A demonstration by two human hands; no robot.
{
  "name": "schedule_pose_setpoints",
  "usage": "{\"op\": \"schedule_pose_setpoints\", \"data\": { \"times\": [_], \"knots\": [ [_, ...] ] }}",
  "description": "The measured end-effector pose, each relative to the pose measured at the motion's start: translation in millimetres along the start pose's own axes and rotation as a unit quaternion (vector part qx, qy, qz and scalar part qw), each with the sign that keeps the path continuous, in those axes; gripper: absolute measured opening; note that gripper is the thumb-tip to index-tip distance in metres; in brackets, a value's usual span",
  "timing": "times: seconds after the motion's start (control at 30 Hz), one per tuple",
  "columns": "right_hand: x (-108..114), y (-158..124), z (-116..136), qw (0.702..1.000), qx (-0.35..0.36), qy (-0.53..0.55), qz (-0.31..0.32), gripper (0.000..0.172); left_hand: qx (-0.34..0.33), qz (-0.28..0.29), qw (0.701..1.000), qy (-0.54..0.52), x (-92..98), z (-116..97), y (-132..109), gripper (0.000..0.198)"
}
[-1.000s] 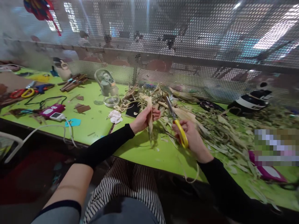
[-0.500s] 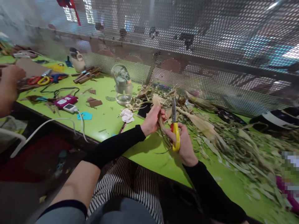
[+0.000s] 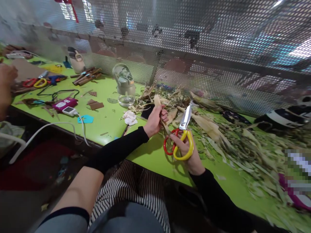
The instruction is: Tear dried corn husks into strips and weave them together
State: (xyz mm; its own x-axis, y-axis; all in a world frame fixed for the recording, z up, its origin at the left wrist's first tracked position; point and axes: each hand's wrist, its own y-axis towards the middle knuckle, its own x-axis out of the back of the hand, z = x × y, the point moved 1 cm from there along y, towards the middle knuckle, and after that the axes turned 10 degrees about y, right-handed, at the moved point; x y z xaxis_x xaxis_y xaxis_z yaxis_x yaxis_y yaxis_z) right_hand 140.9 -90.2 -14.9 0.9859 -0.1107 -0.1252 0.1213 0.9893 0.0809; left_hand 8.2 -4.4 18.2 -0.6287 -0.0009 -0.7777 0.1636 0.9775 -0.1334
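Note:
My left hand [image 3: 155, 119] grips a strip of dry corn husk [image 3: 159, 105] that stands up out of the fist, above the green table [image 3: 150, 155]. Just to its right, my right hand [image 3: 188, 150] holds scissors [image 3: 181, 137] with one red and one yellow loop; the blades point up and away, close to the husk. A broad heap of husks and leaf scraps [image 3: 230, 142] lies behind and to the right of both hands.
A perforated metal screen [image 3: 194, 64] closes off the table's far side. A clear kettle [image 3: 125, 85], a white tissue [image 3: 130, 117], a pink device with white cable [image 3: 64, 105], brown sticks [image 3: 86, 76] and spare scissors [image 3: 36, 82] lie left. Another person's hand [image 3: 6, 77] shows at far left.
My right hand has turned the scissors, so both loops now face me and the blades tilt right. My left hand keeps its hold on the husk. The view has shifted slightly.

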Motion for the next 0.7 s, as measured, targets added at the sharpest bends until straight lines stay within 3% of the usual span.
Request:
{"op": "schedule_pose_setpoints", "data": {
  "times": [0.27, 0.43, 0.57, 0.7],
  "knots": [
    [1.1, -4.4, 1.7, 1.000, -0.013, -0.024, 0.007, 0.065, 0.002, -0.012, 1.000, 0.000, 1.8, -2.8, 0.7, 0.022],
    [-3.1, -5.4, 0.1, 0.999, -0.007, -0.043, 0.017, 0.064, 0.029, 0.019, 0.999, -0.017, -0.3, -12.8, -2.5, 0.027],
    [-1.4, -4.9, -2.4, 0.994, -0.033, -0.079, 0.063, 0.070, 0.055, 0.054, 0.996, 0.051, -1.2, -17.6, -6.2, 0.031],
    [22.8, 4.4, 14.5, 0.983, -0.004, -0.165, 0.076, 0.075, 0.038, 0.072, 0.987, 0.138, 1.5, -21.4, -6.9, 0.027]
  ]
}}
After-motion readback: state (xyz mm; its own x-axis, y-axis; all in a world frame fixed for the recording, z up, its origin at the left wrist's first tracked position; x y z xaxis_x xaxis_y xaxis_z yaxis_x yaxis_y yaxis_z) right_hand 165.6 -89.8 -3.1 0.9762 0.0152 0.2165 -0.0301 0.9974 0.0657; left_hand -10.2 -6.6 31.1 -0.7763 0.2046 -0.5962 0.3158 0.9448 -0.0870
